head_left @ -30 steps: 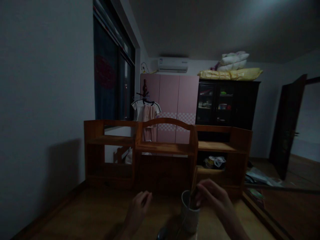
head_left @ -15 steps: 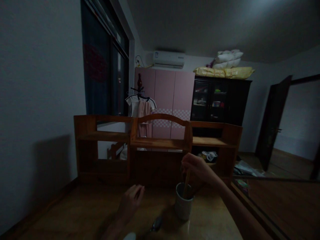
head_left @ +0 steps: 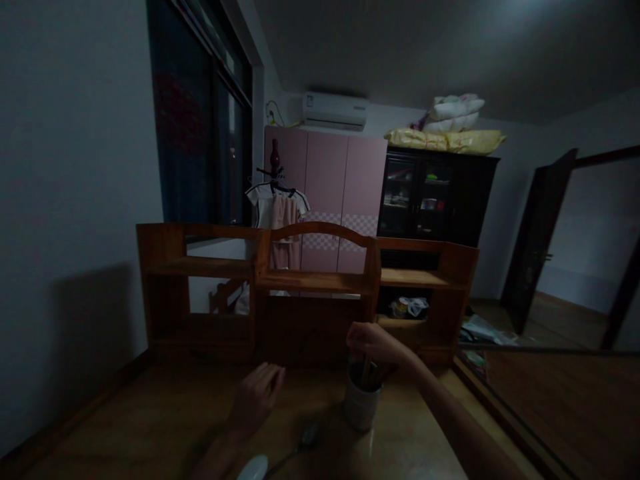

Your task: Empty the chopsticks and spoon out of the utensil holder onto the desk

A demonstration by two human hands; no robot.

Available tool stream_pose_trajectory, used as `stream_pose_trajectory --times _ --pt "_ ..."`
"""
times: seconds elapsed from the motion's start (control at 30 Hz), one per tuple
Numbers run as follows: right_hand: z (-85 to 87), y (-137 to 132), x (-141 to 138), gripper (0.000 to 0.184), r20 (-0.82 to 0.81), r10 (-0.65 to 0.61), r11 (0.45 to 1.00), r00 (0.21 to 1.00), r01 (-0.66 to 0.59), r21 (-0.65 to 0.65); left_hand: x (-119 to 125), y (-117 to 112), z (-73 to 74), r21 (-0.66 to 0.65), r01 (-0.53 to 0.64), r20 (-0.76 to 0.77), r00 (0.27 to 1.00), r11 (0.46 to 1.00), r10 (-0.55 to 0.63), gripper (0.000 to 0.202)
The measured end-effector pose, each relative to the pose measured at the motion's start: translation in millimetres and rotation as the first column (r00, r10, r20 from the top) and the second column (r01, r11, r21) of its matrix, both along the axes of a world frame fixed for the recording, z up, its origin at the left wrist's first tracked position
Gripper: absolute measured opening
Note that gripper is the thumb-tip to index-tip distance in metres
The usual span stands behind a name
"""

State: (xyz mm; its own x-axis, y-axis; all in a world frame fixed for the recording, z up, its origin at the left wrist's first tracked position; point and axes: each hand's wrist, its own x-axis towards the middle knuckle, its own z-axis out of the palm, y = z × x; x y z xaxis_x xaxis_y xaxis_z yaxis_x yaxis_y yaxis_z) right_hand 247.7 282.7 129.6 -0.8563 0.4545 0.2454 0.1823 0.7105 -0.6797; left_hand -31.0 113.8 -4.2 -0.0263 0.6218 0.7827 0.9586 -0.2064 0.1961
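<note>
A pale cup [head_left: 360, 408] stands on the wooden desk [head_left: 150, 427], holding wooden chopsticks [head_left: 367, 371]. My right hand [head_left: 373, 341] hovers right over the cup's mouth, fingers pinched on the top ends of the chopsticks. My left hand [head_left: 257, 395] rests on the desk left of the cup, fingers loosely stretched and holding nothing. A metal spoon [head_left: 303, 441] lies on the desk between my left hand and the cup. A white object [head_left: 253, 468] shows at the bottom edge, near the spoon's handle.
A wooden desktop shelf unit [head_left: 305, 283] spans the back of the desk. Behind stand a pink wardrobe [head_left: 333, 190], a dark glass cabinet [head_left: 430, 200] topped with bedding, and hanging clothes [head_left: 277, 213]. A window is at left, an open door at right. The room is dim.
My right hand first rose from the cup with the chopsticks, then dropped back over its mouth. The camera tilted up, and the spoon came into view. My left hand stayed near the same spot.
</note>
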Motion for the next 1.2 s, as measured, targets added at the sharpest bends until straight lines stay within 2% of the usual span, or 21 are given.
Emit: stream_pose_trajectory --times 0.2,0.33,0.5,0.67,1.07,1.2 --pt "-14.2 11 -12 0.014 0.105 -0.100 0.995 0.989 0.097 0.038 -5 5 -7.6 0.069 0.040 -0.065 0.997 0.997 -0.036 0.017" --pt "-11.0 8 -13 0.015 0.139 -0.163 0.984 0.977 0.150 0.100 -4 4 -6.0 0.055 0.046 -0.065 0.997 0.997 -0.042 0.014" --pt "-2.4 1 -6 0.016 0.190 -0.167 0.982 0.967 0.146 0.119 -2 3 -3.8 -0.005 0.049 -0.046 0.998 0.999 -0.049 0.018" --pt "0.3 -3 -3 0.012 0.225 -0.135 0.986 0.965 0.107 0.131 -3 5 -6.2 0.045 0.052 -0.061 0.997 0.998 -0.049 0.014" --pt "-1.4 5 -2 0.007 0.270 -0.242 0.950 0.932 0.171 0.263 -4 5 -7.7 0.083 0.052 -0.113 0.993 0.995 -0.043 0.011" --pt "-1.1 1 2 0.020 0.233 -0.281 0.930 0.931 0.205 0.305 -3 5 -6.9 0.094 0.040 -0.133 0.991 0.995 -0.027 0.012"
